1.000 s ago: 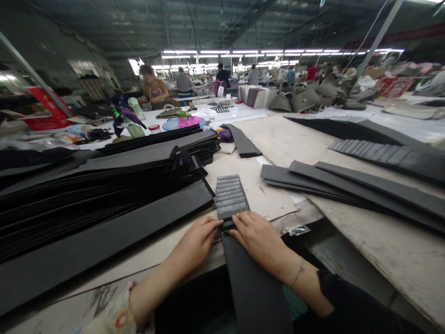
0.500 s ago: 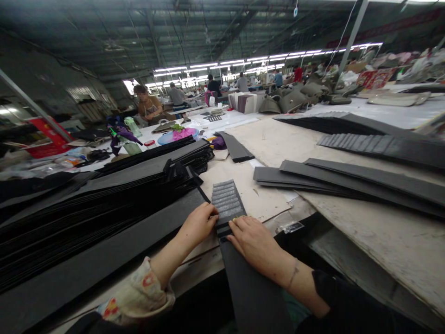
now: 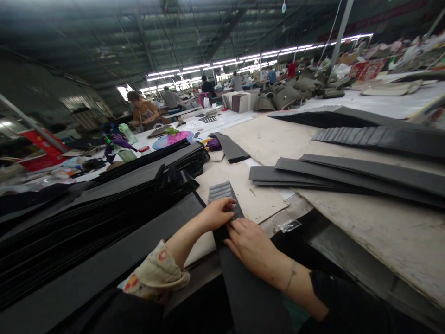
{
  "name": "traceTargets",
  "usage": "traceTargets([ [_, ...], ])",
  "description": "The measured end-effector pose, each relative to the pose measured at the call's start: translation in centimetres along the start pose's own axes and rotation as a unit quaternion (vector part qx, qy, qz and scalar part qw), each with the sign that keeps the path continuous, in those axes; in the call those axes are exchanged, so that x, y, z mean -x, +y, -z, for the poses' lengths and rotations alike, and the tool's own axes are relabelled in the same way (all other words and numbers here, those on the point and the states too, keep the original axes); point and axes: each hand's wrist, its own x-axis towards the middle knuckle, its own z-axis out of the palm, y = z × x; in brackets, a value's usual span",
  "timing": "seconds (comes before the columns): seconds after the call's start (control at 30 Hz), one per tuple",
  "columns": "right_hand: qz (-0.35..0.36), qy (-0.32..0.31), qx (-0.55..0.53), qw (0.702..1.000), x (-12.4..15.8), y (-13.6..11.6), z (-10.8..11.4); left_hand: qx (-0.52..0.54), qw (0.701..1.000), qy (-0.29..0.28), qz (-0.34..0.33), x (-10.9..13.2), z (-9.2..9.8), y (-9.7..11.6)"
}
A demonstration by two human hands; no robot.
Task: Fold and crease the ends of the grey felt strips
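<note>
A long dark strip (image 3: pixel 239 287) runs from my lap up over the table's front edge. At its far end lies a fanned stack of small grey pieces (image 3: pixel 222 192). My left hand (image 3: pixel 217 214) lies across that stack, fingers curled down on it. My right hand (image 3: pixel 248 241) rests on the strip just behind, fingertips touching the near end of the stack, fingers together and pressed flat.
A big pile of long black sheets (image 3: pixel 104 199) fills the left. More dark strips (image 3: pixel 333 176) lie at the right on the worn tabletop (image 3: pixel 365 222). A small plastic bag (image 3: pixel 287 226) lies by the edge. Other people work at far tables (image 3: pixel 142 111).
My left hand has slid from the stack's left side up onto it, covering more of the grey pieces. The right hand stayed on the strip. The view has tilted a little.
</note>
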Motion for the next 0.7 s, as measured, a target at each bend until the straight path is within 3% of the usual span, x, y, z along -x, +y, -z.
traceTargets([
  [0.2,0.002,0.009,-0.016,1.000,0.1,0.2,-0.1,-0.103,0.994,0.017,-0.013,-0.2,-0.4,-0.2],
  [0.4,-0.001,0.005,-0.029,1.000,0.1,0.2,0.0,-0.184,0.978,0.053,-0.078,0.9,-0.7,0.0],
  [0.7,0.005,0.002,-0.021,1.000,0.2,0.1,-0.5,-0.256,0.955,0.020,-0.144,1.6,-1.1,0.2],
])
